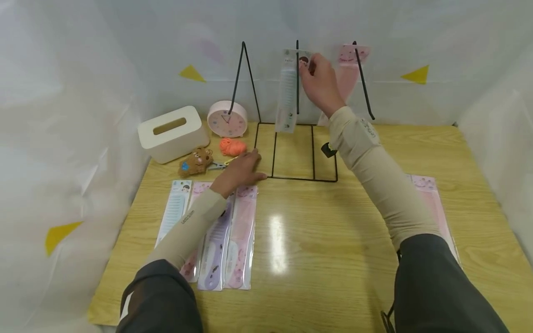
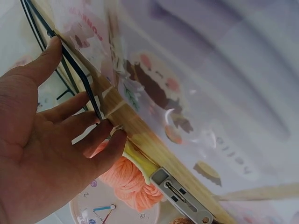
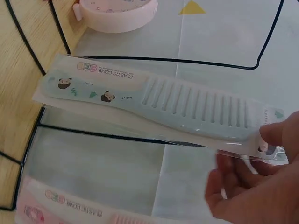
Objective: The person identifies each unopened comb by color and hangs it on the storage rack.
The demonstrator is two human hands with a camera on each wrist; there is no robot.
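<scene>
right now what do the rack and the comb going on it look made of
Rack: thin black wire, probably coated metal, judging by the slim bent rods. Blue comb, pinched at its top by the right hand: moulded plastic, as its label reads "plastic comb", inside a glossy clear sleeve.

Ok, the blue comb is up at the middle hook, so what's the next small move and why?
Probably let the right hand release the blue comb: its packet already hangs at the rack middle hook, while the left hand steadies the base.
</scene>
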